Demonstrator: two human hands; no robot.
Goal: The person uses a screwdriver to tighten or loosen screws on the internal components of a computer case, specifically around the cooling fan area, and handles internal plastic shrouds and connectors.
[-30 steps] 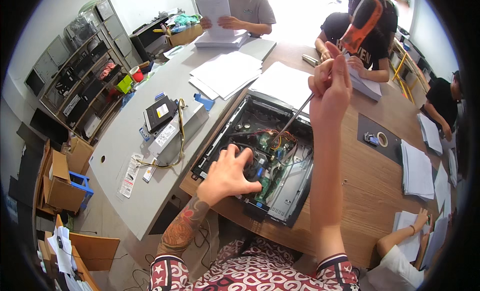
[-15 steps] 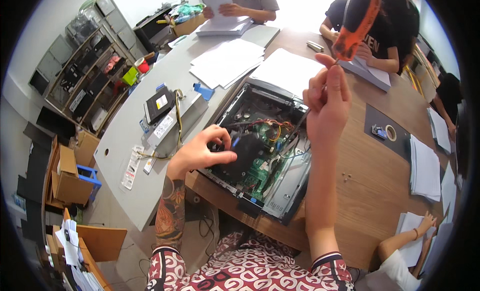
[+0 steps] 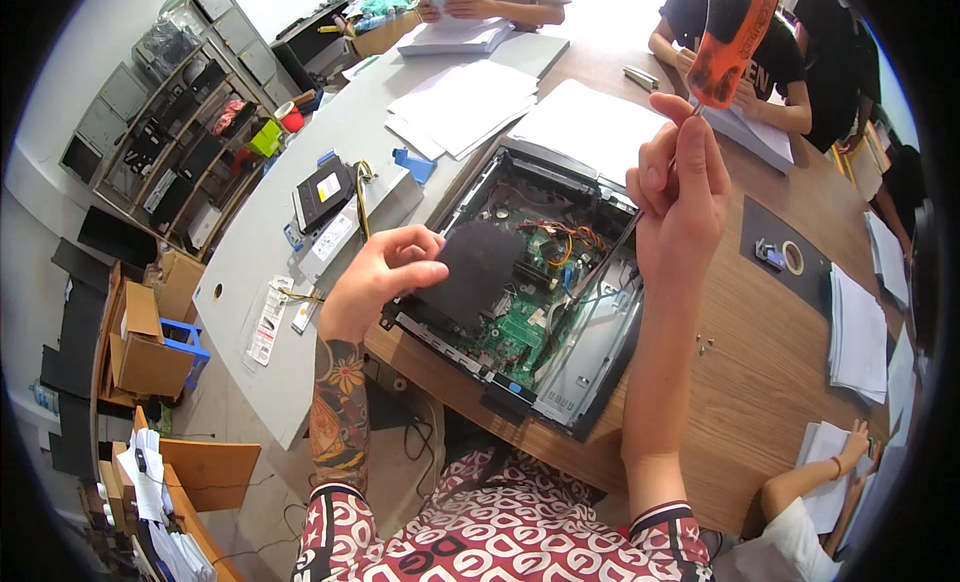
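An opened desktop computer case [image 3: 575, 387] lies on the table in front of me, its green circuit board [image 3: 515, 327] and cables showing. My left hand [image 3: 385, 272] is over its left side, thumb and fingers closed at the edge of a black plastic cover [image 3: 475, 272]. The cover sits tilted over the board and hides part of it. Raised above the right side of the case, my right hand [image 3: 685, 187] pinches the thin shaft of a screwdriver. The orange and black screwdriver handle [image 3: 730, 47] points up.
Left of the case are a metal power supply [image 3: 375, 217], a black drive [image 3: 322, 197] and a blue part [image 3: 413, 167]. Paper stacks [image 3: 465, 112] lie beyond. Small screws [image 3: 706, 344] rest on the right, near a tape roll [image 3: 793, 258]. Other people handle papers around the table.
My left hand has drawn slightly left and up, and the black cover has tipped, showing a broader dark face. My right hand with the screwdriver has shifted slightly right in view.
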